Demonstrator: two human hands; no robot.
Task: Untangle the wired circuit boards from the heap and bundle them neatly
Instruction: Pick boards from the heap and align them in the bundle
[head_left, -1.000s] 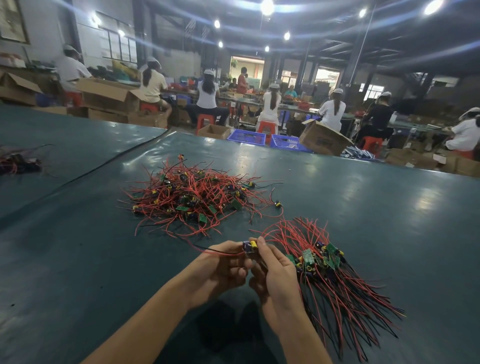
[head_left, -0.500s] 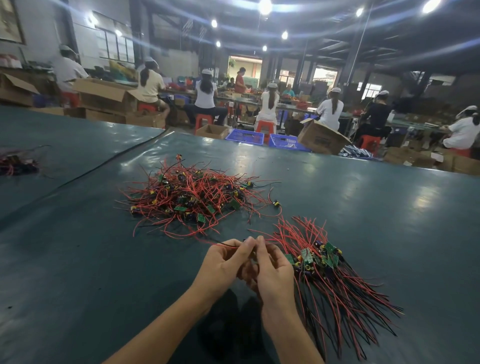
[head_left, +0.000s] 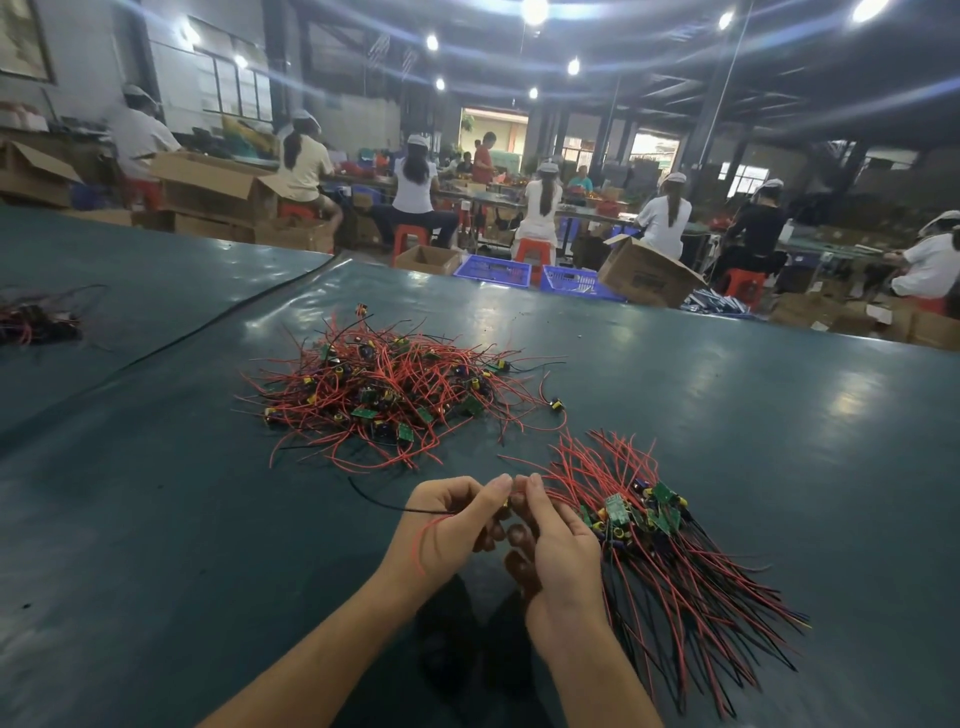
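The wired board (head_left: 505, 502) being worked is small and surely very light. Its card is stiff, while its thin leads are limp and springy, so they are likely to snag on their neighbours. The solder joints are probably the weak spot, so it looks safer to hold the card by its edges and smooth the leads than to tug on them.

It sits just above the surface (head_left: 727, 415), near the near edge, and is almost hidden between the two hands. Only a yellow speck of it shows. The left hand (head_left: 447, 525) and right hand (head_left: 561, 551) meet fingertip to fingertip, with fingers (head_left: 496, 486) curled in and pinching the piece. A black wire (head_left: 379, 505) trails out to the left, and a red wire (head_left: 421, 535) loops over the back of the left hand.

The tangled heap (head_left: 384, 395) lies farther in, toward the middle of the surface. The combed bundle (head_left: 670, 561) rests just beside the right hand, with its leads fanning toward the near right corner.
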